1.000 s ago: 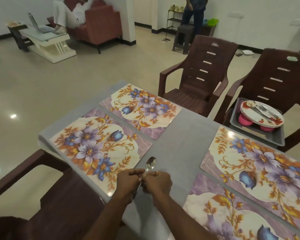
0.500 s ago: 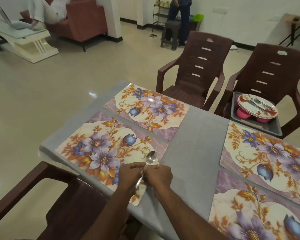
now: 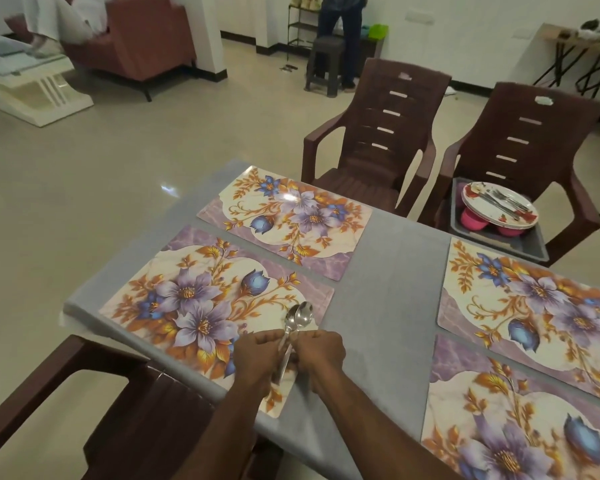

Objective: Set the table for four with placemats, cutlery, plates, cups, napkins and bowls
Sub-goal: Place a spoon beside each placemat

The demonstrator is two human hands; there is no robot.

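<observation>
1. Holding two spoons point(image 3: 297, 323) between them, the left hand point(image 3: 257, 355) and right hand point(image 3: 321, 353) each curl their fingers round the handles; the bowls fan slightly apart where a second ago a single bowl showed, so the pair is being separated.
2. Location: the spoons now hover over the right end of the near-left placemat point(image 3: 201, 306); a second ago they were just beside its right edge, over bare cloth.
3. Task reading: one spoon is probably about to be laid on this mat, the other kept for another setting; cutlery placement is only starting.
4. Surface: table point(image 3: 388, 306) under a grey cloth; a second placemat point(image 3: 288, 220) lies beyond the near-left one, and two more point(image 3: 534, 306) point(image 3: 499, 427) lie to its right, across the bare strip. All four carry nothing.
5. Supply: far right of that mat, a grey tray point(image 3: 534, 247) sits on a brown chair point(image 3: 534, 150), holding pink cups point(image 3: 471, 218) under stacked plates point(image 3: 499, 206) topped with more cutlery.
6. Room: a second chair point(image 3: 378, 140) behind the far mat; another chair's arm nearest the camera; sofa, white low table and a standing person far beyond.
</observation>
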